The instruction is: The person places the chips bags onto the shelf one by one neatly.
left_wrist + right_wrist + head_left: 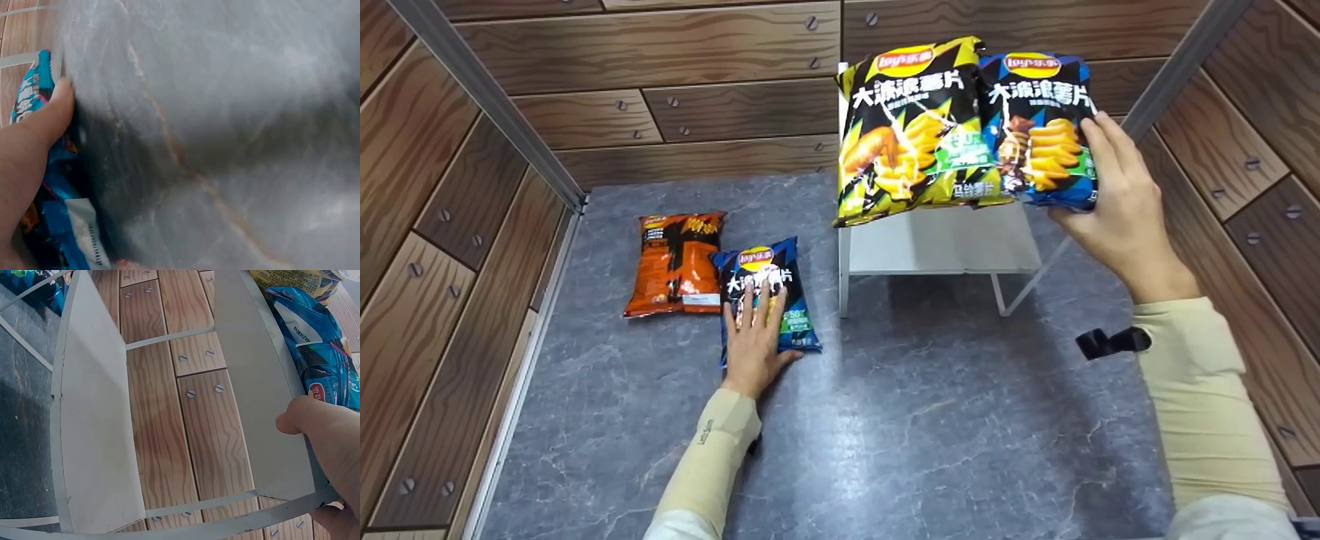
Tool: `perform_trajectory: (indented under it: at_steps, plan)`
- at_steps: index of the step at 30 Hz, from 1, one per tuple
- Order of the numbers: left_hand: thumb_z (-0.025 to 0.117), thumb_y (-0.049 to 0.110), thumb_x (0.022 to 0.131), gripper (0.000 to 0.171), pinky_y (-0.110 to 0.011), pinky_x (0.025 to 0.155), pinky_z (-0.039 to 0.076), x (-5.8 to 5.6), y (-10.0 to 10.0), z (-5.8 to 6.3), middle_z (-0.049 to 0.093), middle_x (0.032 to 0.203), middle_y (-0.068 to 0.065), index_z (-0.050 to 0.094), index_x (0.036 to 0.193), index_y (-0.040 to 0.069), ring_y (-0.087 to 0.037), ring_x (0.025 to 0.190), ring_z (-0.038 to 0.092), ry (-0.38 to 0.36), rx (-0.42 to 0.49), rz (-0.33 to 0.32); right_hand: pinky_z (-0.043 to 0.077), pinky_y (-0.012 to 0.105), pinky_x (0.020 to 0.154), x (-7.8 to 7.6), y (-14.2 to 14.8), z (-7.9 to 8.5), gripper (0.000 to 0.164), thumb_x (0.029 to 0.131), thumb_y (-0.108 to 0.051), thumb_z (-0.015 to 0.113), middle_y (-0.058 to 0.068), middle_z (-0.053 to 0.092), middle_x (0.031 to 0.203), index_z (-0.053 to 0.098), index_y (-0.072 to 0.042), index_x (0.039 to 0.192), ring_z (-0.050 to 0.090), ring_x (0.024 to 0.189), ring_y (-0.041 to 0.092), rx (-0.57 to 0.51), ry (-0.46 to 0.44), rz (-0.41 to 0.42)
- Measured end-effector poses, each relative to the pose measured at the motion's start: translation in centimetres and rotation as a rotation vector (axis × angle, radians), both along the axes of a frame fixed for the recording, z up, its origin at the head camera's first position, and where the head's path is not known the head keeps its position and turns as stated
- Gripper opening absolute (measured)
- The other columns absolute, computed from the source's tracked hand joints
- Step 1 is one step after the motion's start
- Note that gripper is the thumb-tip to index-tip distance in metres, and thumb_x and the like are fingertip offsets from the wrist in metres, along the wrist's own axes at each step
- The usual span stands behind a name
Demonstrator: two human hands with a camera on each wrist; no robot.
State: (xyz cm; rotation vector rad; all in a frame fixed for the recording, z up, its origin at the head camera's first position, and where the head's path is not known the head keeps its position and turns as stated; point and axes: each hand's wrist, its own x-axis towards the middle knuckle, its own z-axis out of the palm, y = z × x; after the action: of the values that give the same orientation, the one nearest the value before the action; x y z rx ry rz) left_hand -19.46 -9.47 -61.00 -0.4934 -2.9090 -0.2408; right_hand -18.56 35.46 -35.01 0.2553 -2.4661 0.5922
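My left hand (755, 343) rests with spread, straight fingers on a blue-and-black bag of potato chips (797, 315) lying on the grey marbled surface. The left wrist view shows my thumb along that blue bag's edge (70, 230). My right hand (1129, 214) grips the right side of another blue bag of chips (1046, 150) on the white shelf's top, fingers at its edge and thumb by its lower corner. Against this bag's left side is a yellow-and-black chip bag (919, 142). In the right wrist view my thumb lies between the blue bag (315, 343) and the shelf rim.
An orange chip bag (660, 270) lies left of my left hand, overlapped by the blue one. The white two-tier shelf (945, 244) has thin metal legs. Wood-patterned panels (660, 60) surround the grey surface (900, 420) at the back and sides.
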Motion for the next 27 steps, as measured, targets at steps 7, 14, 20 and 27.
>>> perform_trajectory:
  at_steps: [7,14,20,27]
  plan:
    - [0.088,0.03,0.073,0.108,-0.065,0.118,0.023,0.39,0.12,-0.03,0.024,0.165,-0.011,0.024,0.158,0.015,-0.037,0.151,0.023,0.117,-0.005,-0.015,0.039,0.062,0.108,-0.1,-0.09,-0.15,0.091,0.07,-0.006,0.083,0.015,0.037,0.157,0.041,-0.009,0.15,0.04,0.14,0.039,-0.006,0.017,0.009]
    - [0.085,0.018,0.077,0.099,-0.062,0.117,0.028,0.6,0.16,-0.02,0.026,0.164,-0.012,0.028,0.157,0.014,-0.037,0.15,0.026,0.144,0.01,-0.02,0.039,0.062,0.108,-0.03,-0.06,-0.05,0.091,0.07,-0.007,0.084,0.013,0.036,0.158,0.041,-0.01,0.151,0.04,0.141,0.039,-0.007,0.012,0.005]
    - [0.077,0.011,0.082,0.087,-0.061,0.117,0.029,0.58,0.4,-0.17,0.029,0.163,-0.012,0.031,0.156,0.015,-0.037,0.149,0.028,0.177,-0.007,-0.005,0.039,0.063,0.107,0.06,-0.01,-0.02,0.09,0.072,-0.008,0.082,0.015,0.035,0.158,0.04,-0.01,0.151,0.039,0.141,0.038,0.002,0.011,0.001]
    - [0.042,-0.018,0.083,0.071,-0.064,0.11,0.037,0.91,0.54,0.08,0.043,0.155,-0.016,0.045,0.149,0.01,-0.042,0.141,0.041,0.317,0.073,-0.03,0.039,0.063,0.108,0.08,-0.07,-0.02,0.09,0.072,-0.008,0.082,0.015,0.035,0.158,0.04,-0.01,0.151,0.039,0.141,0.038,0.002,0.006,-0.001]
